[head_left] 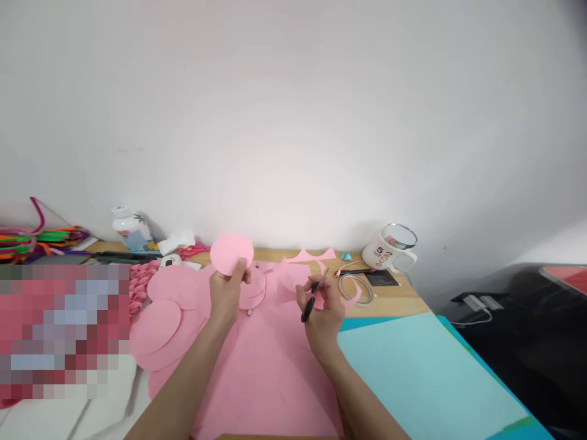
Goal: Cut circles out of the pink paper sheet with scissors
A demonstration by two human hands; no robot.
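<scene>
Pink paper fills most of my view, and several items cannot be verified. A pixelated block (pixel 64 330) masks the near-left of the desk, so I cannot report what lies under it. Both forearms are cut off at the near edge of the picture. The scissors (pixel 313 299) are partly buried in the right hand (pixel 321 311), which is closed around their dark handle. Only thin blades show, and I cannot tell whether they are parted. Their long axis runs from near-left to far-right, with the tips pointing away from me and slightly right. The left hand (pixel 228 293) pinches a pink circle (pixel 232 253) by its near edge between thumb and fingers, raised above the desk with its flat face turned towards me, left of the scissors and apart from them. Beneath both hands lies a large pink sheet (pixel 270 366), with bigger pink discs (pixel 165 311) overlapping at its left. A light blue sheet (pixel 413 366) lies near right, cut off by the frame. At the far right a white mug (pixel 389 249) stands beside a coiled cable (pixel 351 284); its print is too small to read.
</scene>
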